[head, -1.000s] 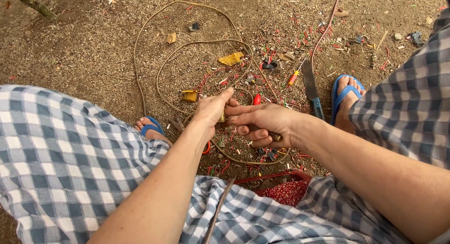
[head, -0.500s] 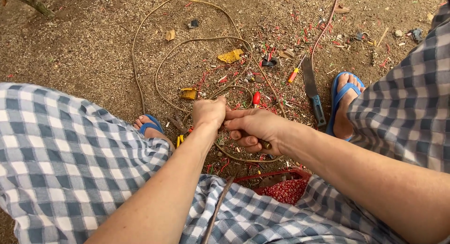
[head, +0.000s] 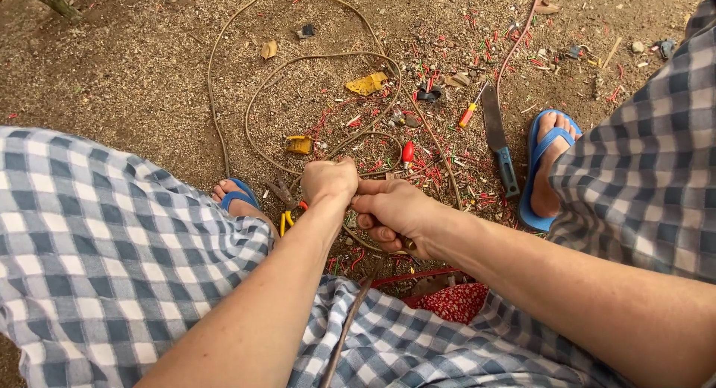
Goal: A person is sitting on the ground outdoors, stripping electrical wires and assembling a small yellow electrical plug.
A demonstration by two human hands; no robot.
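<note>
You are outdoors at a makeshift ground-level workspot: bare dirt [head: 112, 67] fills the frame, strewn across the centre with red wire scraps [head: 429, 172], looped cable [head: 246, 30], a knife [head: 498, 138] at centre right, and pliers [head: 289, 216] beside your sandalled foot [head: 237, 198].

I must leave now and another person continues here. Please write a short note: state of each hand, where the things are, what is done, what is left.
Left hand: closed in a fist around the tan cable.
Right hand: closed on the same cable, touching the left hand.
Things: the cable loops over the dirt ground ahead; the knife lies beside the right foot, the yellow-handled pliers by the left foot.
Done: many small red and green wire scraps lie scattered about.
Left: most of the cable appears whole and unstripped.
</note>
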